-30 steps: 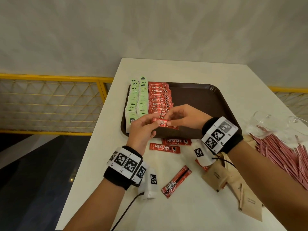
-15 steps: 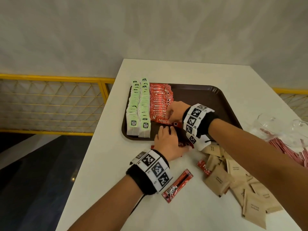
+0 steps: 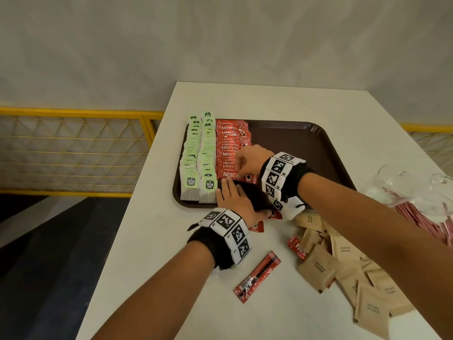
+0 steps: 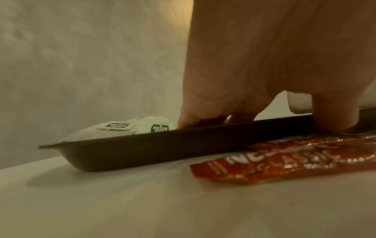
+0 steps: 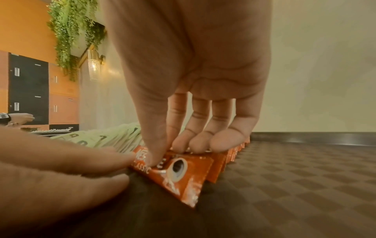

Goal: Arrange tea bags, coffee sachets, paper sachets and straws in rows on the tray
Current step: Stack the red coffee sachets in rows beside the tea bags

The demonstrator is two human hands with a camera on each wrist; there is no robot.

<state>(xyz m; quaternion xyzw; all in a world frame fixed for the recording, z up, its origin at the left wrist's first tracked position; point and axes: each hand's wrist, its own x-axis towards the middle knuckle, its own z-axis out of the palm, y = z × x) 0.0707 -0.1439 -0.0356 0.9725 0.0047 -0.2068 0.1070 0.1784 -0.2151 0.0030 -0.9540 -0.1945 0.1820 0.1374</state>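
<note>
A brown tray [image 3: 294, 148] holds two rows of green tea bags [image 3: 198, 163] and a row of red coffee sachets [image 3: 231, 143] beside them. My right hand [image 3: 239, 171] pinches the nearest coffee sachet [image 3: 229, 176] at the row's near end. In the right wrist view its thumb lies on the sachet [image 5: 179, 173] face and the other fingers on the edges behind. My left hand [image 3: 228, 190] lies flat over the tray's near rim, its straight fingers [image 5: 91, 162] touching that sachet's left end. A loose sachet [image 4: 284, 161] lies under its palm.
Loose coffee sachets [image 3: 257, 276] lie on the white table near me. To the right are a heap of brown sugar sachets [image 3: 343, 266], wrapped straws [image 3: 429, 222] and glassware [image 3: 397, 182]. The table's left edge drops off beside the tray. The tray's right half [image 5: 284, 177] is bare.
Both hands held one coffee sachet above the tray's near edge. The right hand has moved it onto the row's near end, and the left hand has come down flat on the rim.
</note>
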